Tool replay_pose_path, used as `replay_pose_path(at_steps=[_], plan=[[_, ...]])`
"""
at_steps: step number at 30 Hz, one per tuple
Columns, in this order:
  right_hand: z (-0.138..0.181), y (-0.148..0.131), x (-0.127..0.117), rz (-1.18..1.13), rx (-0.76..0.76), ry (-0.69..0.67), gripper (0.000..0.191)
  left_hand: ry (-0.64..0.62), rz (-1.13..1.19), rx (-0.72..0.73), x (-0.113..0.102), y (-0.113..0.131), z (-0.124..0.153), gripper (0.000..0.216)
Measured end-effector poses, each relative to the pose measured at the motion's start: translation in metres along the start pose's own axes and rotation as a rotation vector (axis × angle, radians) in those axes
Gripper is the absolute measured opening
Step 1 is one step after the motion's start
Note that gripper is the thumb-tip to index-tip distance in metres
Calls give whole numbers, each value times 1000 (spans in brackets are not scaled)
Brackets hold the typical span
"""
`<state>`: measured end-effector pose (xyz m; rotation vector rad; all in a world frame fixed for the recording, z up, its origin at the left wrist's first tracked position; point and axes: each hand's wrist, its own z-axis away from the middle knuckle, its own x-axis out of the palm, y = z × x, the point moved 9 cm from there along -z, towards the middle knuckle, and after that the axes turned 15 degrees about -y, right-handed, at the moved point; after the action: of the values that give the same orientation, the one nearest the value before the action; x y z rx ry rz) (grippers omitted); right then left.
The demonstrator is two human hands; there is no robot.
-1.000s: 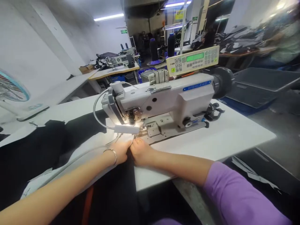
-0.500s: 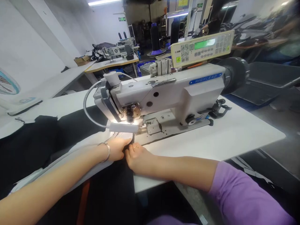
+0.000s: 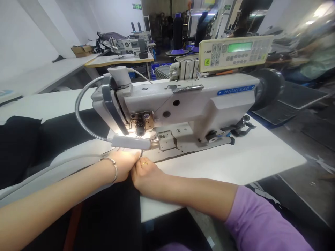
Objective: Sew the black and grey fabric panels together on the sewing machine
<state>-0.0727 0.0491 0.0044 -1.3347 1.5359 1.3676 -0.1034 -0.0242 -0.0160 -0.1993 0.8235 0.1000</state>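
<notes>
Across the table (image 3: 264, 157) stands the machine (image 3: 162, 101), panel (image 3: 235, 54) above it, spools (image 3: 178, 33) behind; its lamp (image 3: 131, 142) juts just beyond my left hand (image 3: 123, 163) and right hand (image 3: 148, 176), partly blocking my view. Cloth (image 3: 70, 162) lies under and left of the hands, which sit close together, pinching it near the table's edge.

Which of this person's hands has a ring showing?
The right hand, nearer the purple sleeve: it shows a golden ring. The left hand has a silvery bangle behind it and no visible ring.
</notes>
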Motion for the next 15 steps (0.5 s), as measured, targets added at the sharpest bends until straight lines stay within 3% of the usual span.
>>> replay_pose_path(at_steps=[7, 15], plan=[[-4, 8, 7, -38, 44, -1, 30, 24, 35, -29, -9, -2, 0, 70], [-5, 11, 9, -72, 85, -13, 35, 69, 81, -85, -12, -5, -7, 54]])
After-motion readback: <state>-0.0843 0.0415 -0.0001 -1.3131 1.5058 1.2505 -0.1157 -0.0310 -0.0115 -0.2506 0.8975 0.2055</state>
